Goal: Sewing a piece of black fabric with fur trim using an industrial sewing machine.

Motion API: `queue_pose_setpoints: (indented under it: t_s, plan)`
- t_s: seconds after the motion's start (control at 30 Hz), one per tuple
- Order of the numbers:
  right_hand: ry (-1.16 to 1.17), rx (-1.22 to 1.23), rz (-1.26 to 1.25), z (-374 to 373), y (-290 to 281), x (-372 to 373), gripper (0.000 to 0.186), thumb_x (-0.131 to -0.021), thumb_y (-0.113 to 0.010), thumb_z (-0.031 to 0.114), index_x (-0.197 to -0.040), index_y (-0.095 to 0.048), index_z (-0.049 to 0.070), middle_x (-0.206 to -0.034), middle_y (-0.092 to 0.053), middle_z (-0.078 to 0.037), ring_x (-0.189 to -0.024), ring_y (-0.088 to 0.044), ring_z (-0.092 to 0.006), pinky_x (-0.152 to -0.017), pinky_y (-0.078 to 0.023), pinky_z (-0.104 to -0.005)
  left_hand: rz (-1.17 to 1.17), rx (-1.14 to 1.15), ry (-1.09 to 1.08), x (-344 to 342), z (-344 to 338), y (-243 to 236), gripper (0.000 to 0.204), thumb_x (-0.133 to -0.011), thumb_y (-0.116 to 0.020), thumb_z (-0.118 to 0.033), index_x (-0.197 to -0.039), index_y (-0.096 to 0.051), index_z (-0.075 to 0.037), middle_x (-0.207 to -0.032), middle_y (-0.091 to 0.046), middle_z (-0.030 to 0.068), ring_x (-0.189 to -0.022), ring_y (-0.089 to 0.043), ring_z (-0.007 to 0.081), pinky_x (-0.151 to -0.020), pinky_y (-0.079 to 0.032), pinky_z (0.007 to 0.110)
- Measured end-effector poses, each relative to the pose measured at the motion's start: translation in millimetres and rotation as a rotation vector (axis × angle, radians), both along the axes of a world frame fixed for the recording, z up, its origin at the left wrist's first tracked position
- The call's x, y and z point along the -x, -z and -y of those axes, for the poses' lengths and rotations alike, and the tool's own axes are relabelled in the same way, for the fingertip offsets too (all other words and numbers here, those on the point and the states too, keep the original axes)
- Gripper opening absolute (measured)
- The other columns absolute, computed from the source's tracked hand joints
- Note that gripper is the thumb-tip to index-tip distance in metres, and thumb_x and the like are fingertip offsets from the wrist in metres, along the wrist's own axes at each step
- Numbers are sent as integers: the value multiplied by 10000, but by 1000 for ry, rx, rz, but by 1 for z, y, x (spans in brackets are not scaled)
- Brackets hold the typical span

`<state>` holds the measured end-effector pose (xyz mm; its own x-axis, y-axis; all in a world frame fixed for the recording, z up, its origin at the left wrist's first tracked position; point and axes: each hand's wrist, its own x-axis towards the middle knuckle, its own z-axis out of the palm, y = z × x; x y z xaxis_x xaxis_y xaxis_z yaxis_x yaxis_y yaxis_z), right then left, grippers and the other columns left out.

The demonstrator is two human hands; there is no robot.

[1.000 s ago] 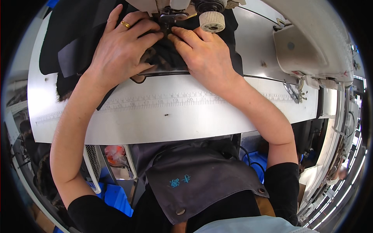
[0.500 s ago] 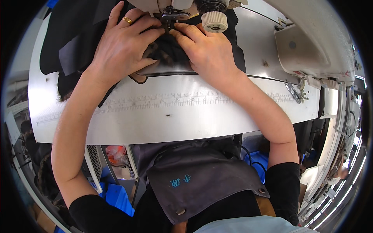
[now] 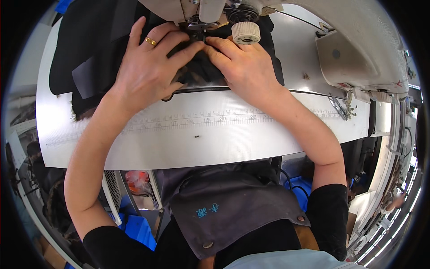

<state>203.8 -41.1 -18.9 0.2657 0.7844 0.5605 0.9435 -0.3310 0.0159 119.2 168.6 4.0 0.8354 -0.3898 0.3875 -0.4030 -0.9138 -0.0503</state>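
Observation:
Black fabric (image 3: 101,49) lies under the needle area of a sewing machine (image 3: 210,11) at the far side of the table, with a furry edge showing at its left. My left hand (image 3: 148,67), with a gold ring (image 3: 151,41), rests on this fabric. Its fingers are spread, the little finger raised, the thumb apart and the index fingertip just in front of the presser foot (image 3: 202,27). From the right, my right hand (image 3: 248,67) grips the fabric beside that fingertip, fingers close together. The part underneath my right fingers is hidden.
A printed ruler scale (image 3: 206,119) runs across the pale table (image 3: 134,150). A white knob (image 3: 246,33) hangs close above my right hand. Small metal tools (image 3: 340,107) lie at the right. Below the table stand blue bins (image 3: 139,231).
My left hand has moved nearer to me, its index fingertip shifting right to meet the right fingertips. My right hand has come slightly nearer too. The whole view has shifted a little.

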Motion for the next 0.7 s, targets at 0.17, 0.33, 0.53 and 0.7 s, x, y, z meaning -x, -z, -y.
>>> queue_pose_setpoints:
  t_s: [0.17,0.33,0.53,0.7]
  plan:
    - [0,22,24,4,1,2,271,-732,-642,104,-990,-694,39,-975,-636,-26,-863,-559,-182,-716,-465,-305,-67,-73,172,1,-1,-7,806,-521,-811,-158,-1293,-587,-99,-1366,-535,14,-1221,-478,236,-1029,-342,469]
    - [14,77,-29,8,-1,4,467,-670,-656,15,-1132,-677,85,-1273,-616,-13,-1000,-623,-209,-795,-506,-321,-150,-129,168,1,-2,-15,737,-563,-782,-132,-1268,-583,-52,-1340,-556,21,-1232,-482,236,-1054,-343,467]
    - [-52,5,28,6,-1,1,269,-740,-641,115,-987,-707,30,-1078,-671,-46,-981,-598,-190,-782,-481,-321,-146,-56,68,5,0,-9,625,-595,-768,-123,-1194,-604,-49,-1271,-591,20,-1206,-499,240,-1060,-343,459]
    - [-61,43,20,9,-5,-2,266,-748,-639,110,-992,-706,26,-1060,-682,-49,-944,-608,-190,-771,-481,-323,-54,-23,19,9,10,-3,561,-607,-763,-122,-1145,-623,-52,-1241,-610,12,-1192,-506,234,-1060,-339,457]
